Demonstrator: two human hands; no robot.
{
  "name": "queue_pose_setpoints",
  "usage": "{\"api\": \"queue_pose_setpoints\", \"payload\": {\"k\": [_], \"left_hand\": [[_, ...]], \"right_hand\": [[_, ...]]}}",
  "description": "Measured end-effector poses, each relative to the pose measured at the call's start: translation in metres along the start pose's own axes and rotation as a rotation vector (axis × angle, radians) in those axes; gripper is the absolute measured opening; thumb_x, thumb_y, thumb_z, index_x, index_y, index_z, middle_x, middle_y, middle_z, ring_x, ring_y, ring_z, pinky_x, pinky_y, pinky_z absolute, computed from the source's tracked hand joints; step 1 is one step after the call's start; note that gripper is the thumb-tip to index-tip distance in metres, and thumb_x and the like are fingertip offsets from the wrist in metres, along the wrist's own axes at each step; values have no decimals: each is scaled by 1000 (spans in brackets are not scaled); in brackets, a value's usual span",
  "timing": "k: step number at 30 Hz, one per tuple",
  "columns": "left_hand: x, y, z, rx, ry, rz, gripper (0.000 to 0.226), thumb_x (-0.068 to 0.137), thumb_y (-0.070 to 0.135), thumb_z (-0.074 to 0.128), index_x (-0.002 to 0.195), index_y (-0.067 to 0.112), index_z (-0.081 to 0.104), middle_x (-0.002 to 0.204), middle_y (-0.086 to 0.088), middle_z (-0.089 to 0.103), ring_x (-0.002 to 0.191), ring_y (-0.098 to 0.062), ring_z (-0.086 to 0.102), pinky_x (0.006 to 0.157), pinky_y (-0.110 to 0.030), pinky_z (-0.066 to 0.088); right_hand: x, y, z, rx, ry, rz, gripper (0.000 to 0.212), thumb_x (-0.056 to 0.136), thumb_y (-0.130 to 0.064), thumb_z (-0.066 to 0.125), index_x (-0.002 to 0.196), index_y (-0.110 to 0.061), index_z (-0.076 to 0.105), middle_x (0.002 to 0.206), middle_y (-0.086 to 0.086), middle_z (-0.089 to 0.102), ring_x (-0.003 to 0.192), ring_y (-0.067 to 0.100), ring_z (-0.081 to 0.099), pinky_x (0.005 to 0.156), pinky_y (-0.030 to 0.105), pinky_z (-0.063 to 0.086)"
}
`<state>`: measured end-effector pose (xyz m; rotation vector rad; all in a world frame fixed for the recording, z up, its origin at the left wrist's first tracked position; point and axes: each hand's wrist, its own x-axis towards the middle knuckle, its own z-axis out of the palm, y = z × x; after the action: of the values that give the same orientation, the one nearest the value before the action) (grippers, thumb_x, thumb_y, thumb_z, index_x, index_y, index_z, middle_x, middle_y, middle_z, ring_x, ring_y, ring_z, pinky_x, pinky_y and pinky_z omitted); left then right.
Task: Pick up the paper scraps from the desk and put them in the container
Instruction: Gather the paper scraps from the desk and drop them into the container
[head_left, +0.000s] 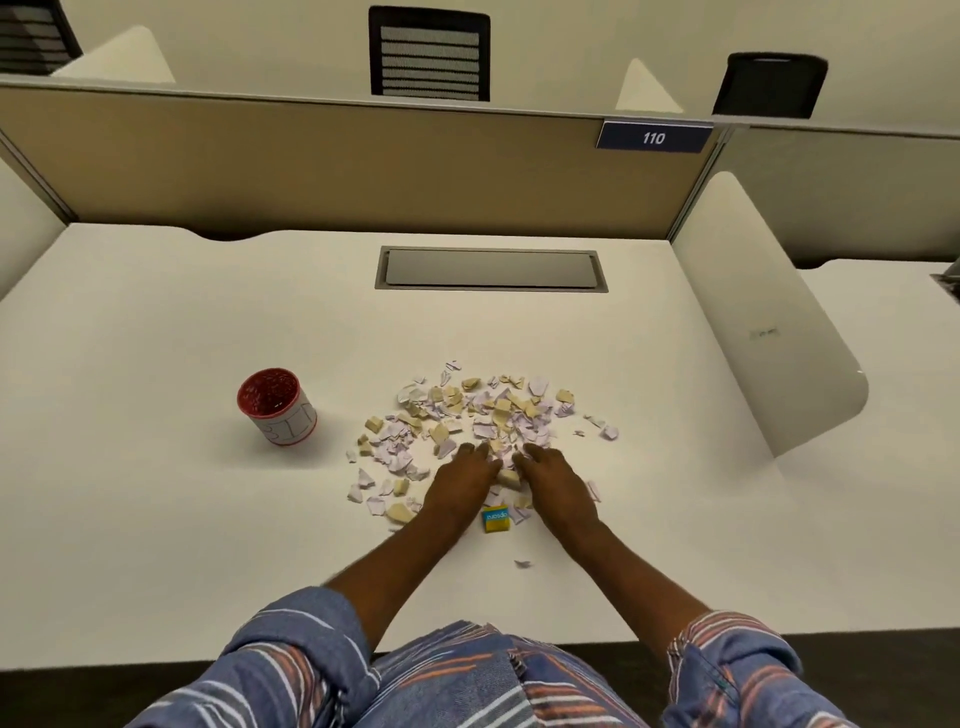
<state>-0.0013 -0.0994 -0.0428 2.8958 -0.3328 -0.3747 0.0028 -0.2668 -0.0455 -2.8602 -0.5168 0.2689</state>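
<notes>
A wide scatter of torn paper scraps (483, 415), white, pale purple and tan, lies on the white desk (156, 519) in front of me. My left hand (460, 483) and my right hand (558, 486) rest palm down on the near part of the pile, side by side, fingers pointing away from me and touching scraps. A few scraps show in the gap between them. The container (275, 405), a small cup with a red inside and a white wrap with red edges, stands upright to the left of the pile, apart from both hands. Whether any scrap is pinched under the fingers is hidden.
A small yellow and blue box (496, 518) lies between my wrists. A single scrap (522, 563) sits nearer to me. A grey cable hatch (491, 268) is set in the desk farther back. A tan partition and white side dividers bound the desk.
</notes>
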Motion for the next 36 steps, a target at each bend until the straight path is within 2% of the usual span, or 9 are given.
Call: {"api": "queue_pose_setpoints", "payload": {"k": [8, 14, 17, 19, 22, 25, 29, 34, 36], "left_hand": [[14, -10, 10, -240, 136, -107, 14, 88, 20, 63, 98, 17, 73, 99, -3, 66, 90, -19, 64, 75, -25, 51], [-3, -19, -28, -505, 310, -148, 12, 88, 9, 66, 93, 9, 77, 98, -5, 72, 90, -17, 64, 84, -27, 50], [-11, -28, -48, -571, 368, -174, 12, 87, 10, 70, 96, 9, 78, 98, -1, 73, 87, -10, 63, 76, -7, 41], [-15, -35, -61, -624, 382, -179, 12, 85, 12, 72, 96, 12, 78, 96, 1, 74, 84, -6, 63, 75, -5, 43], [-23, -49, -77, -665, 344, -173, 11, 84, 13, 74, 93, 15, 79, 90, 3, 75, 83, -7, 66, 78, -19, 50], [-27, -62, -89, -664, 284, -156, 12, 81, 14, 77, 92, 15, 80, 88, 2, 76, 82, -7, 68, 74, -15, 48], [-29, -65, -83, -577, 132, -174, 14, 80, 15, 77, 94, 12, 80, 90, -4, 77, 83, -14, 69, 66, -13, 39], [-29, -56, -54, -478, -40, -150, 17, 79, 12, 76, 96, 8, 79, 96, -12, 76, 93, -22, 71, 87, -24, 51], [-33, -57, -54, -517, -42, -133, 18, 80, 14, 76, 97, 9, 79, 95, -11, 76, 91, -21, 70, 81, -22, 49]], "right_hand": [[11, 12, -7, 158, 159, -13, 20, 92, -6, 62, 106, -13, 74, 110, 8, 71, 98, 27, 67, 82, 35, 54], [14, 16, -18, 313, 269, 75, 17, 92, -8, 64, 103, -11, 76, 104, 6, 74, 94, 23, 68, 75, 21, 41], [14, 10, -24, 462, 295, 144, 17, 91, -10, 67, 105, -10, 78, 105, 7, 76, 97, 22, 70, 80, 15, 40], [13, 8, -25, 536, 287, 201, 18, 90, -11, 70, 107, -10, 78, 105, 7, 77, 97, 19, 70, 77, 8, 39], [13, 10, -24, 665, 277, 322, 19, 88, -17, 75, 106, -12, 79, 104, 4, 78, 90, 10, 67, 73, 3, 38], [11, 11, -25, 760, 301, 361, 22, 86, -20, 78, 107, -13, 79, 103, 1, 78, 89, 9, 69, 75, 1, 42], [9, -3, -19, 777, 301, 342, 19, 86, -19, 78, 104, -13, 79, 101, 3, 78, 92, 14, 73, 81, 19, 51], [14, -24, -17, 756, 319, 351, 20, 86, -20, 78, 105, -15, 79, 100, 4, 78, 93, 16, 72, 83, 25, 52], [14, -28, -18, 777, 333, 376, 20, 86, -20, 78, 106, -15, 79, 99, 5, 78, 92, 18, 72, 83, 26, 52]]}}
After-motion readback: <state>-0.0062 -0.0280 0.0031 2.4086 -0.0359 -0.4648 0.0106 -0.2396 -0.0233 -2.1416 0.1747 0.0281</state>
